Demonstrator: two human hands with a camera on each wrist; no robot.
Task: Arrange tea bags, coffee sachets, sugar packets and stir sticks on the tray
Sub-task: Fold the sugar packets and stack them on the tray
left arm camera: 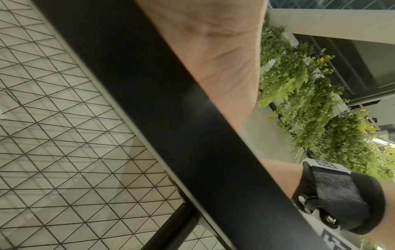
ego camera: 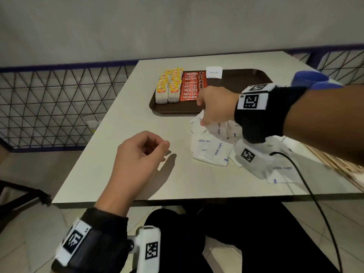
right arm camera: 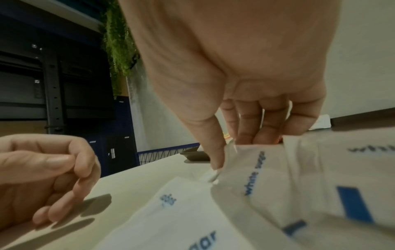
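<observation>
A brown tray (ego camera: 246, 79) at the back of the table holds rows of yellow tea bags (ego camera: 169, 85), red coffee sachets (ego camera: 191, 87) and one white sugar packet (ego camera: 214, 72) at its far rim. Several loose sugar packets (ego camera: 208, 150) lie in a pile on the table just in front of the tray. My right hand (ego camera: 201, 115) (right arm camera: 230, 148) is over this pile and pinches the top edge of one sugar packet (ego camera: 213, 127) (right arm camera: 256, 177) between thumb and fingers. My left hand (ego camera: 155, 148) (right arm camera: 53, 169) rests on the table to the left, loosely curled, holding nothing.
Wooden stir sticks (ego camera: 334, 160) lie at the table's right edge, past the sugar pile. Blue cups (ego camera: 309, 79) stand behind my right wrist. A black cable (ego camera: 307, 186) runs over the near right of the table. A mesh railing (ego camera: 59, 105) borders the left.
</observation>
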